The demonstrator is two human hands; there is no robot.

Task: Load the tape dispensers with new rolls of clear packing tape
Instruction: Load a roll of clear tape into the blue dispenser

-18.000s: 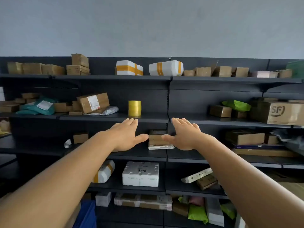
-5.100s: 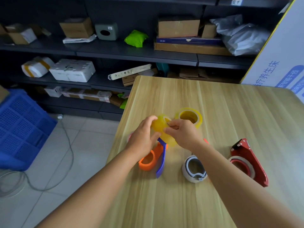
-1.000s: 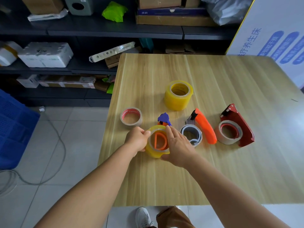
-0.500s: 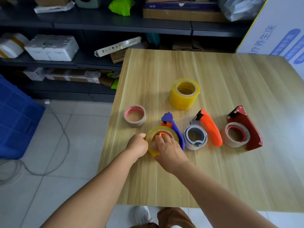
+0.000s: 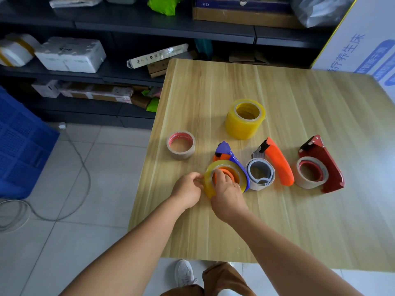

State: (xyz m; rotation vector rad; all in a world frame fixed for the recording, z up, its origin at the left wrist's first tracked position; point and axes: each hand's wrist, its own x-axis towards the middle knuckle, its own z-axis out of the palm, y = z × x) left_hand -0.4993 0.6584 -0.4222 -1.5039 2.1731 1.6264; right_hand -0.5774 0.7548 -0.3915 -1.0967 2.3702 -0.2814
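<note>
Yellow-tinted clear tape, one roll (image 5: 224,178), lies flat near the table's (image 5: 213,231) left front edge, sitting over the orange hub (image 5: 227,174) of the blue dispenser (image 5: 226,151). The right hand (image 5: 227,195) has fingers curled over the roll's near rim, one fingertip dipping into the core beside the hub. The left hand (image 5: 189,189) pinches the roll's left edge, thumb and fingers closed on it.

The step looks like seating the roll on the hub. To do it well, I judge the roll should be pressed down evenly all round, not from one side, or the core may cock and jam on the hub. The left hand can steady the roll while the right pushes. The loose end should face the blue cutter tip, so check the winding direction before pressing home; it cannot be read here.

Just right lies an orange dispenser (image 5: 275,161) with a grey hub (image 5: 259,174), then a red one (image 5: 320,165). A stack of rolls (image 5: 244,118) stands behind, a brownish roll (image 5: 181,145) to the left.
</note>
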